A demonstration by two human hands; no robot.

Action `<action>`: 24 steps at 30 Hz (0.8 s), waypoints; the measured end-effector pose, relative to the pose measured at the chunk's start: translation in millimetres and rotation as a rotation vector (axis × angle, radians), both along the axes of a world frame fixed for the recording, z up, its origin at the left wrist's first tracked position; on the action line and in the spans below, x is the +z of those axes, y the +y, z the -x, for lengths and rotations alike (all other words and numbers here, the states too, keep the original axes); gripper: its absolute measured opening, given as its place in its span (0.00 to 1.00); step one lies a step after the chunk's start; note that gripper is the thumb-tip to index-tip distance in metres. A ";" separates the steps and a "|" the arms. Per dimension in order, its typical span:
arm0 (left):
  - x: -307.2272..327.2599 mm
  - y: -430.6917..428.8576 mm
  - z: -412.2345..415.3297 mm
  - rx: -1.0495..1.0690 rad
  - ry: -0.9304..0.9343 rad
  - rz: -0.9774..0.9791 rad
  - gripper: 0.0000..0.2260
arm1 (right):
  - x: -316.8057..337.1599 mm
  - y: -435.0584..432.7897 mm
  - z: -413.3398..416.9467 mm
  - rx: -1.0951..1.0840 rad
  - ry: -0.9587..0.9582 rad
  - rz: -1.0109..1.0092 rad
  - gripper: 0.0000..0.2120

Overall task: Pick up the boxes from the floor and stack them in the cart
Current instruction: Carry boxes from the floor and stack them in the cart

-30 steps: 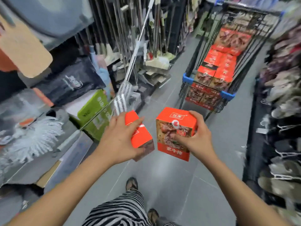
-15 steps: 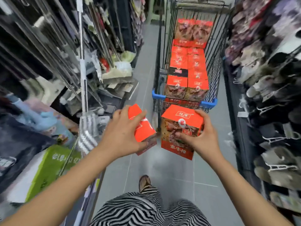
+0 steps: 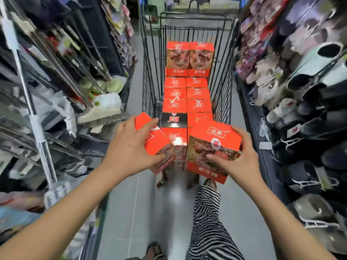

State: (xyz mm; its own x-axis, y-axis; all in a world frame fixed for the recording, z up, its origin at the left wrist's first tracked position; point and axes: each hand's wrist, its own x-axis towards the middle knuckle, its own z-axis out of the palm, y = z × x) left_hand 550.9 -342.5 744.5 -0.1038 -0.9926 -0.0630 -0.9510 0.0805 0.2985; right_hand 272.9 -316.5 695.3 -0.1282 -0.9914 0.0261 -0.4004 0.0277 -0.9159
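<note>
Shop aisle [image 3: 122, 222], cart [image 3: 150, 81] | left hand [image 3: 129, 147] grip clasps tilted box [image 3: 155, 141] | right hand [image 3: 242, 162] grip clasps other box [image 3: 212, 134]

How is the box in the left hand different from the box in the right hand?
The left box is tilted, one corner up; the right box sits nearly upright. The left box shows mostly plain orange; the right box shows its food picture. Both are orange-red; the left hand grips one, the right hand the other, before the cart.
</note>
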 end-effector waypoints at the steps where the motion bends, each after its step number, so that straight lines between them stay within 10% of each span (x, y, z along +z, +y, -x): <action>1: -2.9 -19.8 10.2 0.021 -0.002 -0.004 0.43 | -1.8 -22.6 10.1 0.009 0.000 0.004 0.42; 24: -61.9 -371.9 125.1 0.551 -0.077 -0.115 0.51 | -60.3 -357.9 87.7 0.236 0.100 -0.125 0.46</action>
State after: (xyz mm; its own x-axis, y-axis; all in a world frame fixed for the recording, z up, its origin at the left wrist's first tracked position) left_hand 425.7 -714.4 682.6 0.4371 -0.8850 -0.1605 -0.8624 -0.4630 0.2046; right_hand 185.2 -674.5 635.0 0.1041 -0.9898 -0.0971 -0.4975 0.0327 -0.8669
